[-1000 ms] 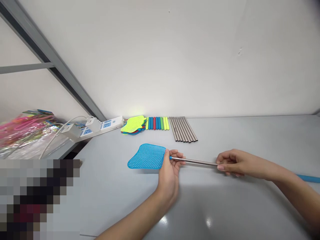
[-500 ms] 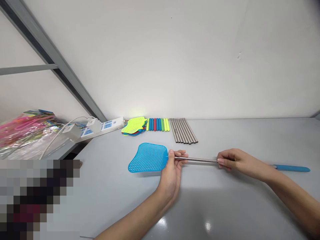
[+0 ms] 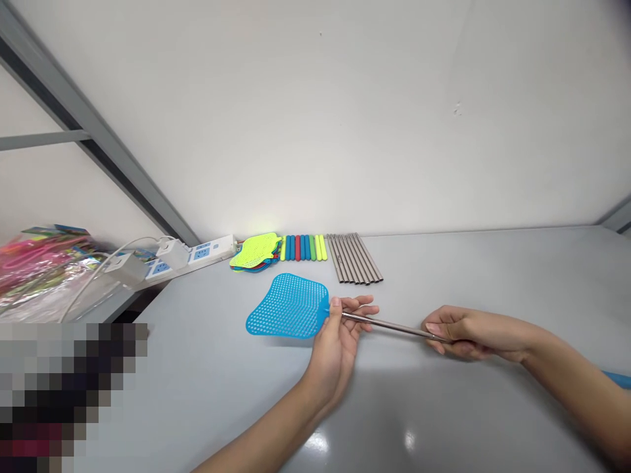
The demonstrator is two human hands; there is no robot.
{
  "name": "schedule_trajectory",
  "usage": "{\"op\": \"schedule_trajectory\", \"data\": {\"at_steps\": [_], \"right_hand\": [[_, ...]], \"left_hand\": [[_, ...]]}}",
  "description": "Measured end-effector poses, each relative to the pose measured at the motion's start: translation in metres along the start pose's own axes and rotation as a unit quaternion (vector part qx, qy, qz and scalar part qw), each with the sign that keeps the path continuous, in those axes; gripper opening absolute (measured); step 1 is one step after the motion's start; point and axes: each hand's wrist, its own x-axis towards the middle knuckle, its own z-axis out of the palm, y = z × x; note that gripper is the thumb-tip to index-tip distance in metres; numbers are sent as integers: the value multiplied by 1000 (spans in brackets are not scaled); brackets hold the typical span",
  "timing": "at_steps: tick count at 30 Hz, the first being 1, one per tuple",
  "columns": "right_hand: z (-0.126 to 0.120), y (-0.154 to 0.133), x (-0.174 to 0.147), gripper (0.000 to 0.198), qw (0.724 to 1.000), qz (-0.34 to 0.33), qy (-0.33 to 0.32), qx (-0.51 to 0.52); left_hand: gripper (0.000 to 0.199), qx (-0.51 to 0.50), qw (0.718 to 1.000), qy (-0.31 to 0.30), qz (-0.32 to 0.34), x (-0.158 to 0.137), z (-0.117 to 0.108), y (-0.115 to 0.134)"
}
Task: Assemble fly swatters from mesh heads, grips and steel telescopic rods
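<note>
A fly swatter with a blue perforated head (image 3: pixel 290 307) and a thin metal rod (image 3: pixel 389 325) is held above the grey table. My left hand (image 3: pixel 338 338) pinches it where the head meets the rod, thumb on top, other fingers partly extended behind. Further along, my right hand (image 3: pixel 463 334) is closed around the rod. The rod slopes down to the right. A blue handle (image 3: pixel 617 379) shows past my right forearm at the right edge; the stretch between is hidden by my hand and arm.
Along the wall lie a stack of swatter heads (image 3: pixel 256 251), a row of coloured handles (image 3: pixel 302 248) and several metal rods (image 3: pixel 355 259). A white power strip (image 3: pixel 211 250) with plugs sits left of them. Plastic-wrapped goods (image 3: pixel 46 266) are at the far left.
The rod has tilted, its right end now lower, and my right hand has moved slightly down and wraps more fully around it. The blue handle has shifted down and mostly out of view.
</note>
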Motion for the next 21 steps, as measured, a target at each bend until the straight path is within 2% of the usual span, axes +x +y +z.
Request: {"op": "schedule_trajectory", "data": {"at_steps": [7, 14, 17, 21], "right_hand": [[4, -12, -5, 33, 998, -19, 48, -39], [4, -12, -2, 39, 995, -45, 49, -70], [0, -11, -4, 37, 992, -49, 55, -105], [-8, -9, -7, 30, 983, -43, 103, -145]], "left_hand": [[20, 32, 998, 48, 21, 1, 4, 2], [23, 43, 998, 32, -31, 1, 1, -4], [26, 52, 998, 41, -19, 1, 0, -3], [25, 51, 996, 77, -1, 1, 1, 0]]}}
